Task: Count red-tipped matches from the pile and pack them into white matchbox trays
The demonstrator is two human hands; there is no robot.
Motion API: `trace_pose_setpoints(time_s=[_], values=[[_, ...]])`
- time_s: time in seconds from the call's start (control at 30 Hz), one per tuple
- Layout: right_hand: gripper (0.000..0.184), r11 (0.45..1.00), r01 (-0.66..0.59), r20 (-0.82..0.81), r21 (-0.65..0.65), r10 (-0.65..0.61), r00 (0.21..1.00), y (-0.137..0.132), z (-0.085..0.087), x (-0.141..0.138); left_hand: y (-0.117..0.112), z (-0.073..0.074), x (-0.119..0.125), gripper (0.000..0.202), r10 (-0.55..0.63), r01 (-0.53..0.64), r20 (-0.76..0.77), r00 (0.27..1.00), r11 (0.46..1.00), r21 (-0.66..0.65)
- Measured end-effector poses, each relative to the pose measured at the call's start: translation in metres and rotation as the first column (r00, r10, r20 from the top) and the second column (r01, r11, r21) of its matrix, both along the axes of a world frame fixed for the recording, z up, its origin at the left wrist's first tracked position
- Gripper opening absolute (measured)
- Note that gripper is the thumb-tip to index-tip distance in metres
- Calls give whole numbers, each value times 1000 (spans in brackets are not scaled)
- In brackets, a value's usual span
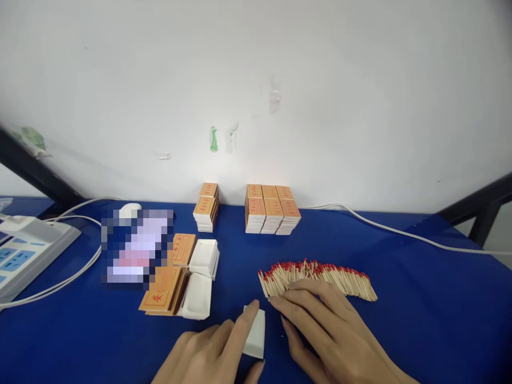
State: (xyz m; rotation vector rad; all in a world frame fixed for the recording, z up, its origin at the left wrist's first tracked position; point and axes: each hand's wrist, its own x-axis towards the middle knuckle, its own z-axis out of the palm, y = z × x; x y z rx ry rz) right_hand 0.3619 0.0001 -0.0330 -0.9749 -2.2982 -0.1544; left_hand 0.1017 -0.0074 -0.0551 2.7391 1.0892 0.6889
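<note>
A small white matchbox tray (pixel 256 333) lies on the blue table in front of me. My left hand (pixel 212 349) steadies it, the index finger along its left side and far corner, the thumb at its near edge. To the right, my right hand (pixel 330 333) hovers at the near side of a wide row of red-tipped matches (pixel 320 277). Its fingers are bent and apart, and no match shows between thumb and fingers. The fingertips cover part of the row's near edge.
Flat orange matchbox sleeves (pixel 162 293) and white trays (pixel 199 293) are piled at left. Filled matchboxes stand in a small stack (pixel 206 208) and a larger block (pixel 272 208) near the wall. A blurred phone-like object (pixel 140 248), power strip (pixel 24 256) and cables (pixel 400 232) lie around.
</note>
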Motion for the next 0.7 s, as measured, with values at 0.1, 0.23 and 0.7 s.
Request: trace_pose_setpoints(time_s=[0.1,0.23,0.7], values=[[28,1000,0,-20,3,0,1000,3,3,2,1,-2,-1,56,3,-3,-9,1000,1000,-12],[27,1000,13,-19,25,-12,1000,2,5,6,2,-3,-1,57,10,-10,-21,1000,1000,-11],[30,998,10,-21,64,-9,1000,6,10,11,-3,-12,0,59,46,-46,-16,999,998,-32]])
